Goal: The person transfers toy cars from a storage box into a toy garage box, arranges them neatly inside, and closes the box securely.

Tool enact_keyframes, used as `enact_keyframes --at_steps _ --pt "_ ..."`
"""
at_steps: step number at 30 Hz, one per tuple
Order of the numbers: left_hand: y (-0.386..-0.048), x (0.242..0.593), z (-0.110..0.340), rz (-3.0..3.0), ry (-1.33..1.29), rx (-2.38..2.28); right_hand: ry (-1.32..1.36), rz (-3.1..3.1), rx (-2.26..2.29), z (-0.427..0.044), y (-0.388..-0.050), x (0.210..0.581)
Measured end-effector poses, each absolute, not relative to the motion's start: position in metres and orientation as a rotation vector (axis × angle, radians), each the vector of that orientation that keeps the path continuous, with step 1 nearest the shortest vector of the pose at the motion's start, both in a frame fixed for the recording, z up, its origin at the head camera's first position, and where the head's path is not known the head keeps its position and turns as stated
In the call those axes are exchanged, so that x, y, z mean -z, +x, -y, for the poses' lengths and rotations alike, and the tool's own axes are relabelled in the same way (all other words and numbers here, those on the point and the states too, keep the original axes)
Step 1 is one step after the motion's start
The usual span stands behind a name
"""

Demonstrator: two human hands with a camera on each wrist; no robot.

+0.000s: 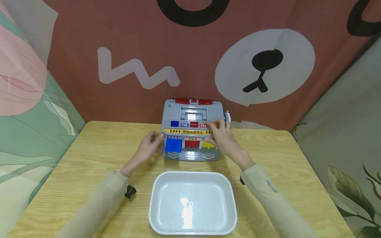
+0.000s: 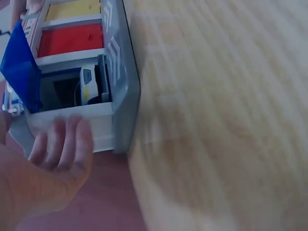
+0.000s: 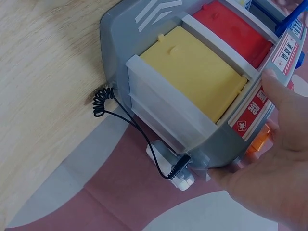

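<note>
A grey toy rescue garage point(image 1: 191, 155) stands on the table, with blue, red and yellow doors in front. Its blue door point(image 2: 21, 67) is swung up, and a white toy car point(image 2: 89, 85) sits in the bay behind it. The red door point(image 3: 231, 31) and yellow door point(image 3: 192, 72) are down. My left hand point(image 1: 149, 144) rests against the garage's left side with loosely bent fingers. At the roof's front right, my right hand point(image 1: 223, 137) grips the edge, thumb in front and fingers on top by an orange button point(image 3: 260, 138), which they partly cover.
A white rectangular tray point(image 1: 192, 230) lies on the wooden table point(image 1: 98, 158) in front of the garage. A small white handset point(image 3: 180, 178) with a coiled black cord hangs on the garage's right side. Close behind the table hangs a printed cloth point(image 1: 134, 105).
</note>
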State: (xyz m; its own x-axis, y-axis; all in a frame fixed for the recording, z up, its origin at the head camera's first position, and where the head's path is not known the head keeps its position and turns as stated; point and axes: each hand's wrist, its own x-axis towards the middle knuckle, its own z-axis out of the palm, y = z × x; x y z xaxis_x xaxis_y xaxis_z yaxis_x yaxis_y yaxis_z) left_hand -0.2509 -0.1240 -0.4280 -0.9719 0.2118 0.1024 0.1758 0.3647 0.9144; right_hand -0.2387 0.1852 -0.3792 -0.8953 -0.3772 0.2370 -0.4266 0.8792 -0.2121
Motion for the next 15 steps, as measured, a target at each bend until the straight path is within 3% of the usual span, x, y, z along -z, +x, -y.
enact_keyframes --at_steps 7,15 --pt "-0.257 0.413 0.116 -2.873 0.709 -1.718 0.632 2.852 -0.424 -0.187 -0.239 0.380" --pt "-0.260 0.388 0.100 -3.072 1.073 -1.110 0.626 2.860 -0.435 -0.187 -0.238 0.379"
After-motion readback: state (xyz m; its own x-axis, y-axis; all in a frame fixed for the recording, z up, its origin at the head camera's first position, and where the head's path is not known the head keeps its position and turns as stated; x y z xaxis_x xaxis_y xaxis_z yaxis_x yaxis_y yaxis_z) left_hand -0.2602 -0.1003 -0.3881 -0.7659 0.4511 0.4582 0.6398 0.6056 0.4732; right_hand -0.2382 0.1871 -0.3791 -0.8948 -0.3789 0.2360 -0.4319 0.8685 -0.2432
